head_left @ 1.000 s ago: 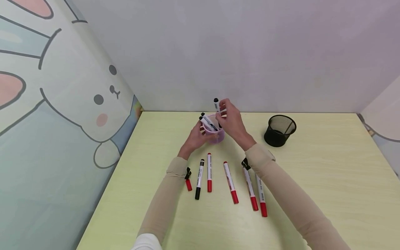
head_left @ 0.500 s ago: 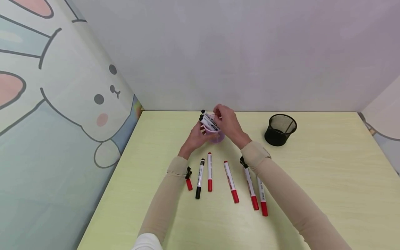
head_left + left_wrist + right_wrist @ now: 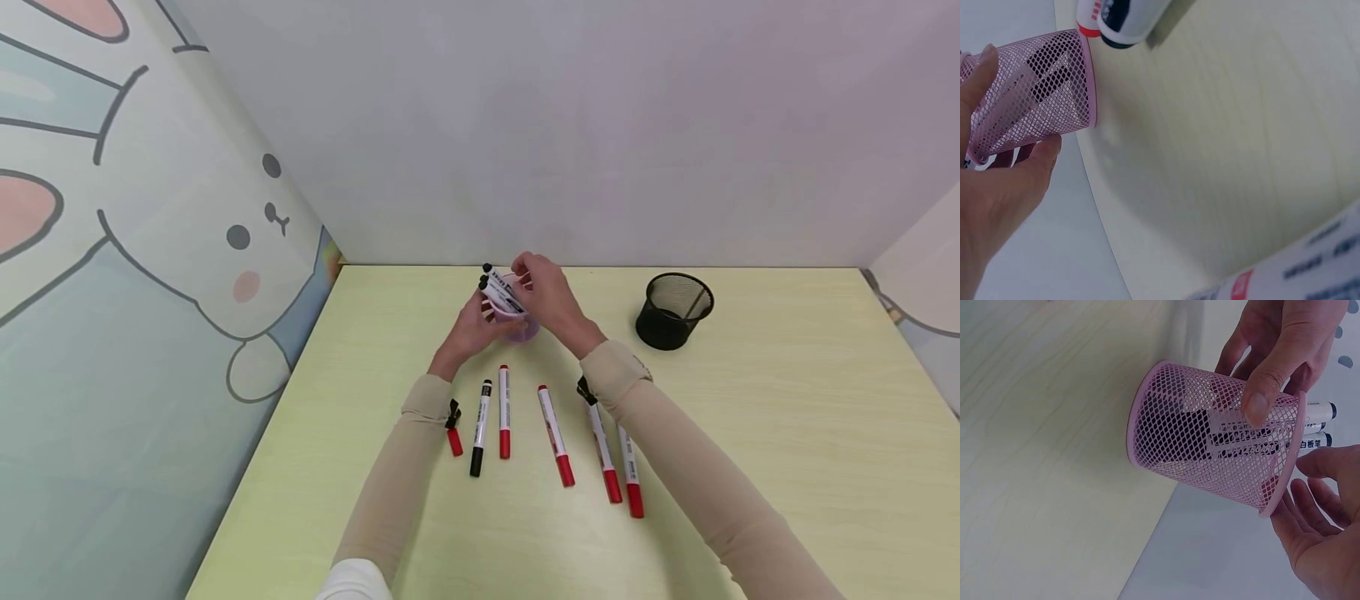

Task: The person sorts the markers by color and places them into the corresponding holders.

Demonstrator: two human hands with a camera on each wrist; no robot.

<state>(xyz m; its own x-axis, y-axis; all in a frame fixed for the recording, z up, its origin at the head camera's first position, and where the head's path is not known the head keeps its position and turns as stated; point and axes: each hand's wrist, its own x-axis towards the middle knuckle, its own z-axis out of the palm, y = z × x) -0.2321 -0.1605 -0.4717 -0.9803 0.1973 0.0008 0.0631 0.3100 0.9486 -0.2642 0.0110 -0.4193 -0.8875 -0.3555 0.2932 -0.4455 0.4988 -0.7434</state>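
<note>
My left hand (image 3: 474, 329) grips the pink mesh pen cup (image 3: 1210, 431) around its side, thumb along the mesh in the right wrist view. The cup stands tilted on the table near the wall. Several white markers (image 3: 1316, 412) with black ends lean in it, tops poking past the rim. My right hand (image 3: 550, 292) is at the rim's right side, fingers loosely bent. In the right wrist view the right hand (image 3: 1329, 531) touches the rim; a gap shows between thumb and fingers, with no marker between them. Its inner fingertips are partly hidden.
A black mesh cup (image 3: 673, 312) stands to the right. In front lie a black-capped marker (image 3: 481, 429) and several red-capped markers, such as one (image 3: 504, 412) in the middle; some are partly under the sleeves. The wall (image 3: 570, 150) rises behind the table (image 3: 787, 400).
My right hand has lowered a black-ended marker into the pink cup and now stays low at the rim. The left hand keeps its hold. Over the last half second little has moved.
</note>
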